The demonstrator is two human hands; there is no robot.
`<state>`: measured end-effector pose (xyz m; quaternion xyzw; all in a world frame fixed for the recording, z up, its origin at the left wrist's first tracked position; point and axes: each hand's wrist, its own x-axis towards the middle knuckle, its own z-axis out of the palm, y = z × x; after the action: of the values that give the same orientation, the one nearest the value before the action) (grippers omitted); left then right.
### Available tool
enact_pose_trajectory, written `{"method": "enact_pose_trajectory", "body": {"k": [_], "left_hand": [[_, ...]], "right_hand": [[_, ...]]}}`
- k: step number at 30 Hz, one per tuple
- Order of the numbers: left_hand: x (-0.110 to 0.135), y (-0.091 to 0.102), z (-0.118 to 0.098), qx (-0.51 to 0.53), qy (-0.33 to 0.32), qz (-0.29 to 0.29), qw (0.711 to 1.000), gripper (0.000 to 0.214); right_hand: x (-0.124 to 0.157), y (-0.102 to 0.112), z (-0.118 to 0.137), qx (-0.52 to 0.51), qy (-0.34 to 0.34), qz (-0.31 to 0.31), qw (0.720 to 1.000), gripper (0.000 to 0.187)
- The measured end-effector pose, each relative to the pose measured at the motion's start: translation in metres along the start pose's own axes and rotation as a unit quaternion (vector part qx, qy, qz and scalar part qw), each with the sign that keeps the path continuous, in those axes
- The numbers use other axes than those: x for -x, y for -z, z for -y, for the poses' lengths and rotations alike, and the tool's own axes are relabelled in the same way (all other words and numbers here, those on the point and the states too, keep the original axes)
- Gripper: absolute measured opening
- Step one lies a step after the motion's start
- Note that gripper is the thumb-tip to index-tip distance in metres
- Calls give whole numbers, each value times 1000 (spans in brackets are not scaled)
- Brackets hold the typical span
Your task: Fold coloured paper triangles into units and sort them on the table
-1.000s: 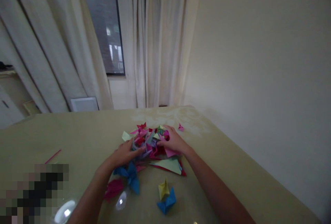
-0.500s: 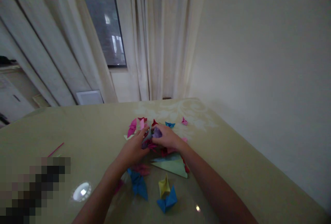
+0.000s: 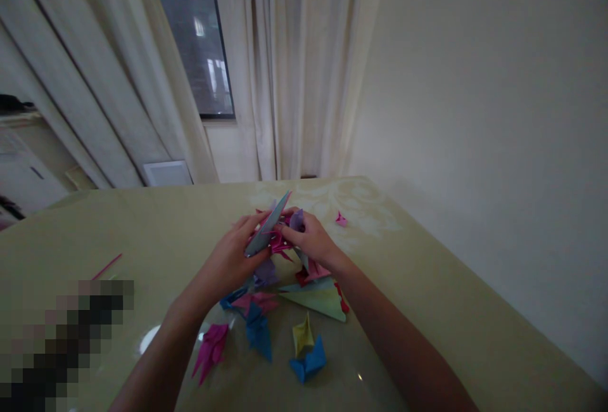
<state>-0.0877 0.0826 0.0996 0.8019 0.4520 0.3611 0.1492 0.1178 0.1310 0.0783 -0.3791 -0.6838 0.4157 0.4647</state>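
My left hand (image 3: 227,264) and my right hand (image 3: 311,242) are raised together over the table (image 3: 427,285), both closed on a bunch of folded coloured paper pieces (image 3: 272,232). A flat grey-blue piece sticks up from the bunch between my fingers, with pink and purple folds behind it. Under my hands more folded pieces lie on the table: a pale green triangle (image 3: 323,301), a blue piece (image 3: 259,333), a magenta piece (image 3: 211,348), and a yellow and blue pair (image 3: 306,352).
A small pink folded piece (image 3: 341,218) lies alone beyond my hands. A thin pink strip (image 3: 107,266) lies at the left. Curtains and a window stand behind the table, a plain wall at the right. A blurred patch covers the lower left.
Both hands closed round several pieces of the heap and lifted them off the table. The flat grey-blue piece now stands upright in the bunch.
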Motion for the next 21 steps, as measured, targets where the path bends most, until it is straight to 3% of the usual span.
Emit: {"method": "enact_pose_trajectory", "body": {"k": [4,12,21], "left_hand": [[-2,-3,3,-14,-5,22,1000,43],[-1,-3,11,-61,20,18,998,44],[-2,7,-5,-34,63,10,997,32]], "right_hand": [[-1,-4,-3,-32,-8,3,999,35],[-2,-5,1,-26,34,-21,999,31],[-4,-5,-2,-122,8,-64,990,26]]}}
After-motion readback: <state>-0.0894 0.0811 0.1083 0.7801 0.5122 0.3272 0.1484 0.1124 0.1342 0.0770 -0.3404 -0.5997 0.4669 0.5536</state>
